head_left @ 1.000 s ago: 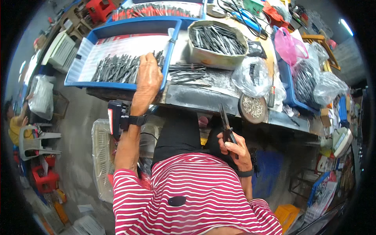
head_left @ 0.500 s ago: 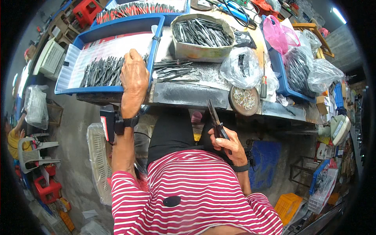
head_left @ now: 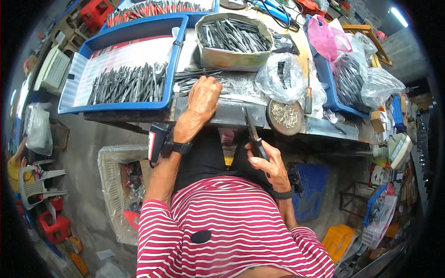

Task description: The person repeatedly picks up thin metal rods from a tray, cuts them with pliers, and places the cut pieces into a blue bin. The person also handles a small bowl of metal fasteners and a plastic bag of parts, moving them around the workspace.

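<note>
My left hand [head_left: 200, 105] is at the bench's front edge, its fingers curled down at a loose pile of slim dark metal pieces [head_left: 191, 76]. The fingertips are hidden, so what they hold does not show. In my right hand [head_left: 272, 167] is a pair of pliers [head_left: 252, 129] with dark handles, jaws pointing up and away from me. Left of the pile, a blue tray [head_left: 174, 60] holds a dense row of similar dark pieces [head_left: 127, 85] on white lining. Right of the pliers, a round dish [head_left: 270, 121] contains many tiny shiny metal bits [head_left: 284, 115].
Behind the pile stands an open container [head_left: 227, 61] full of dark pieces. A clear plastic bag [head_left: 278, 85], a screwdriver [head_left: 308, 101] and another blue tray [head_left: 330, 92] with bagged pieces lie to the right. A pale plastic basket [head_left: 112, 190] sits on the floor at left.
My left hand has moved right, from the row in the blue tray to the loose pile on the bench. The right hand still holds the pliers in nearly the same place.
</note>
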Motion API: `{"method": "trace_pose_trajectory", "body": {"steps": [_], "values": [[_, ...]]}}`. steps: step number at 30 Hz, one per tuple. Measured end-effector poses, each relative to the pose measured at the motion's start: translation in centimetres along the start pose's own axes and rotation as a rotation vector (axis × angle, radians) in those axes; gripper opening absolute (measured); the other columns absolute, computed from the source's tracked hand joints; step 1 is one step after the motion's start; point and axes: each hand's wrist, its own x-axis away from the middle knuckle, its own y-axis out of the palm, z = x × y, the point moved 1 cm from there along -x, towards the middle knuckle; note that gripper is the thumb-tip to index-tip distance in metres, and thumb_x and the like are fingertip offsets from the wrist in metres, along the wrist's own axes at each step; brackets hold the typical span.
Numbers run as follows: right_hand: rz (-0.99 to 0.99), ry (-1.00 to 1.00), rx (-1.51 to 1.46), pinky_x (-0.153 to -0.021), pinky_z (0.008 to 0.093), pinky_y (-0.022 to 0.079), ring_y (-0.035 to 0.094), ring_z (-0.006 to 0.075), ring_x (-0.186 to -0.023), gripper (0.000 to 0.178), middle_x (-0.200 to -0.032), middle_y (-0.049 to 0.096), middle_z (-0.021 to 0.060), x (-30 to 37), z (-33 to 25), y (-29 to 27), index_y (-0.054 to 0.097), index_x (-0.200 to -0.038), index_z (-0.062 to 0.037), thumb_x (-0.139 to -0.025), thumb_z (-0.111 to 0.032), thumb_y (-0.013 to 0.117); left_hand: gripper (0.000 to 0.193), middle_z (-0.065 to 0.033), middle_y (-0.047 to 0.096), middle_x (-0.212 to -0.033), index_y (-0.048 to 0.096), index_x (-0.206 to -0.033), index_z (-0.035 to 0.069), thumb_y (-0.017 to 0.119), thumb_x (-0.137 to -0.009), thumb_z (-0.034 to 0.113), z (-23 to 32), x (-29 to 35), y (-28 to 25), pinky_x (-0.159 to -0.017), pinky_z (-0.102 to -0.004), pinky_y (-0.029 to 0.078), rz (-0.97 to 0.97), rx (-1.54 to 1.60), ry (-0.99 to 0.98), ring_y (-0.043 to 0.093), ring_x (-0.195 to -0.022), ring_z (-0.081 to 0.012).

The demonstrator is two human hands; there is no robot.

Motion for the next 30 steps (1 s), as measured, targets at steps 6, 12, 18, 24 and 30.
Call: {"method": "trace_pose_trajectory", "body": {"steps": [6,12,18,24,30], "values": [[-0.021,0.024,-0.007,-0.054,0.0206,0.033,0.043,0.0061,-0.061,0.047,-0.072,0.05,0.0012,-0.4,0.0,0.1,0.055,-0.106,0.004,-0.076,-0.029,0.068,0.009,-0.0097,0.06,-0.083,0.064,-0.081,0.003,0.064,-0.072,0.001,-0.6,-0.3,0.5,-0.075,-0.038,0.046,-0.03,-0.06,0.018,0.056,-0.084,-0.0272],[0.016,-0.029,0.102,-0.058,0.0211,0.037,0.045,0.0067,-0.064,0.047,-0.075,0.051,0.0008,-0.5,-0.4,-0.1,0.055,-0.108,0.0026,-0.076,-0.03,0.068,0.013,-0.0099,0.059,-0.083,0.06,-0.083,0.002,0.066,-0.072,0.0,0.6,0.0,-0.5,-0.073,-0.0379,0.044,0.245,0.078,0.06,0.054,-0.082,-0.0284],[0.149,-0.162,0.297,-0.065,0.0226,0.04,0.049,0.0074,-0.072,0.044,-0.08,0.052,0.0012,-0.7,-0.8,0.4,0.055,-0.109,0.0019,-0.076,-0.023,0.071,0.007,-0.0053,0.057,-0.081,0.058,-0.09,-0.002,0.056,-0.086,0.003,4.4,2.0,-2.8,-0.068,-0.0266,0.044,0.353,0.731,-0.176,0.055,-0.075,-0.014],[0.284,-0.431,0.584,-0.069,0.0302,0.044,0.054,0.02,-0.076,0.047,-0.088,0.053,0.0101,-0.9,-0.9,1.4,0.052,-0.111,0.0027,-0.073,-0.016,0.073,0.013,-0.0021,0.057,-0.079,0.056,-0.097,0.0,0.057,-0.089,0.01,6.3,3.5,-2.6,-0.054,-0.0182,0.036,0.129,1.808,-0.503,0.045,-0.06,-0.0047],[0.372,-0.598,0.794,-0.067,0.0369,0.044,0.054,0.0316,-0.075,0.051,-0.089,0.053,0.0162,-1.4,-0.6,1.7,0.05,-0.112,0.0022,-0.068,-0.009,0.074,0.013,0.0006,0.052,-0.075,0.054,-0.096,0.0,0.058,-0.087,0.007,6.4,4.1,-2.5,-0.048,-0.0189,0.035,0.107,1.926,-0.615,0.044,-0.057,-0.0044]]}}
